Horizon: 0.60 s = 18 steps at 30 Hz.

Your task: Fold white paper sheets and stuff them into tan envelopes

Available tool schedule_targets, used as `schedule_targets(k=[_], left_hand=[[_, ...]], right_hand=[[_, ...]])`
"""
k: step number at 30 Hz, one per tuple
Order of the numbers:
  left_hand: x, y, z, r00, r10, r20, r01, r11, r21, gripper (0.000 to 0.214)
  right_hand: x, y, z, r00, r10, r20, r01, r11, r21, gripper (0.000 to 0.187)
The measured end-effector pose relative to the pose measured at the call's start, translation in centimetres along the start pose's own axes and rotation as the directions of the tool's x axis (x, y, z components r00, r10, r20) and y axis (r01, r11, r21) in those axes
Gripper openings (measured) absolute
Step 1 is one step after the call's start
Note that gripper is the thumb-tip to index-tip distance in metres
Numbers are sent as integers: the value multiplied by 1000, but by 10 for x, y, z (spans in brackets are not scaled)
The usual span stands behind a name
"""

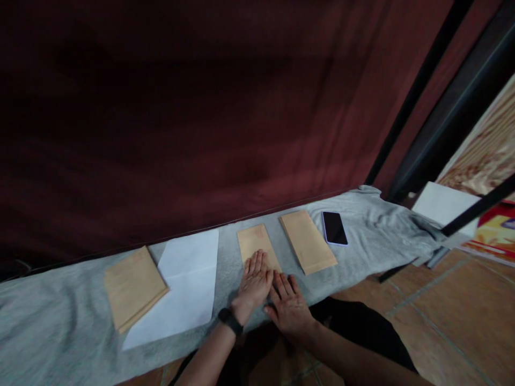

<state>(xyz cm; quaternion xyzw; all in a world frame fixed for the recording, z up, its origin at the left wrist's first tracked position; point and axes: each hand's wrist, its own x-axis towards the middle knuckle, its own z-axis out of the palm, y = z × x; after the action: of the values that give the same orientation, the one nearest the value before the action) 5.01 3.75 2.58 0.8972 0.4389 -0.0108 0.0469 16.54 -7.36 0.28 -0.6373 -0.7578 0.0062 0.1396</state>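
Surface (364, 249): narrow, draped in grey cloth (56, 316).
Right hand (290, 310): open, palm down, fingers extended, just beside the left; contact with envelope unclear.
Left hand (255, 280): flat, fingers extended, on lower part of middle envelope.
Middle envelope (252, 239): brown, lying on cloth between white paper (191, 279) and right-hand envelopes (308, 241).
Left-hand envelopes (134, 287): overlapping white paper.
Phone (335, 228): right of right-hand envelopes, screen dark.
Curtain (241, 134): dark red, behind.
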Motion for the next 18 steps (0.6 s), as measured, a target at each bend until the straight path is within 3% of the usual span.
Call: schedule_targets(k=[8,18], left_hand=[[69,3,-4,991,-125,-37,125,992,2,67],[96,-2,-7,980,-198,-9,197,979,-45,68]], right_hand=[[2,-3,-5,1000,9,-3,-9,1000,12,65],[2,-3,-6,1000,13,-22,-12,1000,12,66]])
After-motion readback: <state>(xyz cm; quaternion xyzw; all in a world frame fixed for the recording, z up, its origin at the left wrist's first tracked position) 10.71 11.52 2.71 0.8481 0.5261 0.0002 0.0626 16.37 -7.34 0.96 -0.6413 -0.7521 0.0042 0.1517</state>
